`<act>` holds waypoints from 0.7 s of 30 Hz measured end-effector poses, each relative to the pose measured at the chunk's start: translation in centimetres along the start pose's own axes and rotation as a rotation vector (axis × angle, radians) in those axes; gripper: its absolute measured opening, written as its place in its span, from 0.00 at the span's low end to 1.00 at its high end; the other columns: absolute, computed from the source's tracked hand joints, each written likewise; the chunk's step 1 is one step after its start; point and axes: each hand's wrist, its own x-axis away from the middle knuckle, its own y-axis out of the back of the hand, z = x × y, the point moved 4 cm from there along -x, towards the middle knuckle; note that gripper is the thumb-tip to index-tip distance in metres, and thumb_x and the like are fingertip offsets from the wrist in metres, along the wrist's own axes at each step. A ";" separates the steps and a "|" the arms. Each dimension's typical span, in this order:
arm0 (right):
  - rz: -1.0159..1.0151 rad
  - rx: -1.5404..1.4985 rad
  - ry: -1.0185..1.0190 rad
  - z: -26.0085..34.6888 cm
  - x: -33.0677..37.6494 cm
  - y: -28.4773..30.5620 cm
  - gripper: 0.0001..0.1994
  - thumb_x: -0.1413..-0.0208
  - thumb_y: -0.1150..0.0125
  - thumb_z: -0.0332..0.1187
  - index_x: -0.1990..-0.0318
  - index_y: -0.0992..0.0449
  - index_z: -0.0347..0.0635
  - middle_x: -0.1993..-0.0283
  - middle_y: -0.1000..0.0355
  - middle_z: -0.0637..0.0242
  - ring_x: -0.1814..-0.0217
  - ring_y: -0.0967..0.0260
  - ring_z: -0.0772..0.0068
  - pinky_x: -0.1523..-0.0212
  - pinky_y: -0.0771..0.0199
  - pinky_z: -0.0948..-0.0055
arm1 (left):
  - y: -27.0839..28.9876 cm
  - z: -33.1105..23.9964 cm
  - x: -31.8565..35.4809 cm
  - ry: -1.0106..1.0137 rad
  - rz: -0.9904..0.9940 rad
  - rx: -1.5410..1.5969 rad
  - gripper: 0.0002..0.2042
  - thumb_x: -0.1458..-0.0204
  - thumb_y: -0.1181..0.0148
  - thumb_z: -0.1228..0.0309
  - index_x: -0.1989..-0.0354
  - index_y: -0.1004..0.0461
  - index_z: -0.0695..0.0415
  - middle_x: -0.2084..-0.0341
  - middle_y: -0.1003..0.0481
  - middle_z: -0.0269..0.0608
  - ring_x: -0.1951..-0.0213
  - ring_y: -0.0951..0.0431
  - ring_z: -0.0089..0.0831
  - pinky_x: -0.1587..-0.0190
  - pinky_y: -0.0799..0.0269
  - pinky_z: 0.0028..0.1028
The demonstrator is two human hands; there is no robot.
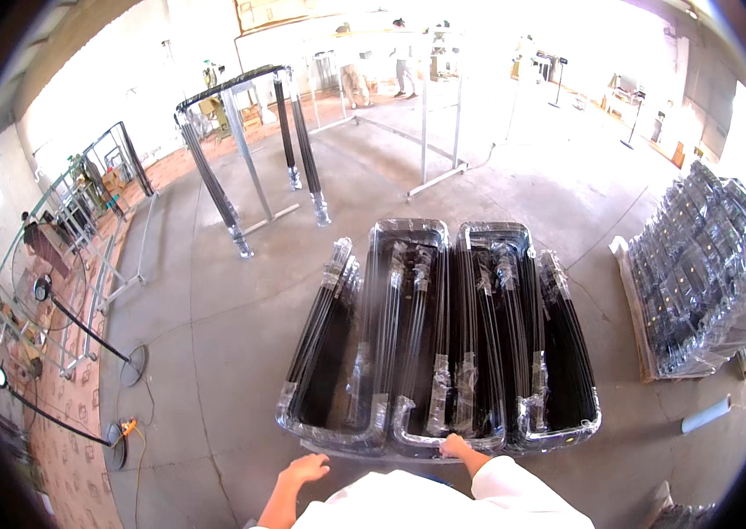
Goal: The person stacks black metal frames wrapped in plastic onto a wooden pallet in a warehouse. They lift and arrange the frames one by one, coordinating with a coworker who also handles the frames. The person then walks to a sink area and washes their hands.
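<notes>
In front of me on the floor lie several bundles of black U-shaped frames [395,335], nested together and wrapped in clear plastic film at their bends and ends. My right hand [454,445] is closed at the near rim of the middle bundle; whatever is inside its fingers is too small to make out. Just short of the near left corner, my left hand [307,467] is held out with its fingers loosely apart, and it appears to hold nothing. Clear film [337,441] covers the near edge between the two hands.
A pallet stacked with film-wrapped black parts [694,273] stands at right, with a pale blue roll [706,413] nearby. More black frames hang on a metal rack [254,167]. Two lamps on round bases [133,366] and an orange cable [130,427] are at left. People work farther off.
</notes>
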 end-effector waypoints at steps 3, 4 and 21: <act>-0.319 -0.009 0.053 5.3 5.1 3.6 0.12 0.56 0.54 0.36 0.75 0.26 0.39 0.68 0.31 0.51 0.65 0.33 0.50 0.63 0.32 0.58 | -0.1 -0.7 1.6 0.019 -0.096 0.106 0.19 0.54 0.52 0.61 0.54 0.36 0.55 0.58 0.32 0.47 0.54 0.34 0.41 0.52 0.39 0.34; -0.336 0.063 0.183 7.0 6.7 4.4 0.12 0.55 0.55 0.36 0.72 0.27 0.39 0.61 0.33 0.52 0.57 0.36 0.50 0.60 0.35 0.57 | -0.7 -0.5 1.0 -0.022 -0.124 0.129 0.18 0.54 0.52 0.62 0.54 0.36 0.55 0.58 0.33 0.48 0.54 0.34 0.41 0.52 0.39 0.34; 0.338 0.286 0.357 6.0 4.1 -0.7 0.37 0.62 0.48 0.43 0.44 0.51 0.34 0.41 0.56 0.46 0.37 0.62 0.51 0.40 0.59 0.64 | -0.9 -6.6 -11.5 -0.331 -0.494 0.226 0.17 0.62 0.50 0.71 0.60 0.33 0.61 0.59 0.36 0.56 0.53 0.37 0.46 0.52 0.41 0.37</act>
